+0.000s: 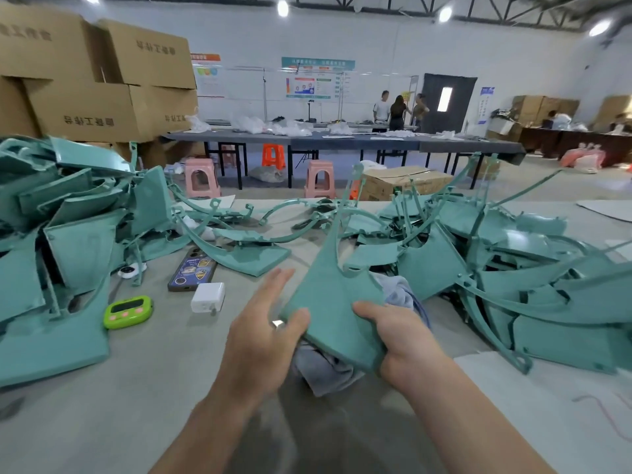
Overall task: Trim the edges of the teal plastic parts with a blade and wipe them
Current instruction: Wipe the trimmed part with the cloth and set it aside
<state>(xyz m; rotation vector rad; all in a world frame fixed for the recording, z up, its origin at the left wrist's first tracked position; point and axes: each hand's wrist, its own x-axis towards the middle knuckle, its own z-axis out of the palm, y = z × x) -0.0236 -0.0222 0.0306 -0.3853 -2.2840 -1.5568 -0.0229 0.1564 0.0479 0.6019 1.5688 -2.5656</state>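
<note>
looking across a grey table in a bright hall with cardboard boxes, we hold a matte teal part over a grey cloth. it fans wide toward us, its long axis running away to a thin stem. our right hand grips the near corner; our left hand hooks a thumb over the left edge, fingers straight.

grey table, teal parts, phone, timer

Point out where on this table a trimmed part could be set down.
Largest bare patch: near-left tabletop, bordered by the green timer, the left teal pile and the left forearm. Smaller one: the pale sheet between the right forearm and the right teal pile. Crowded: the middle, with phone, white charger, grey cloth and loose teal parts.
</note>
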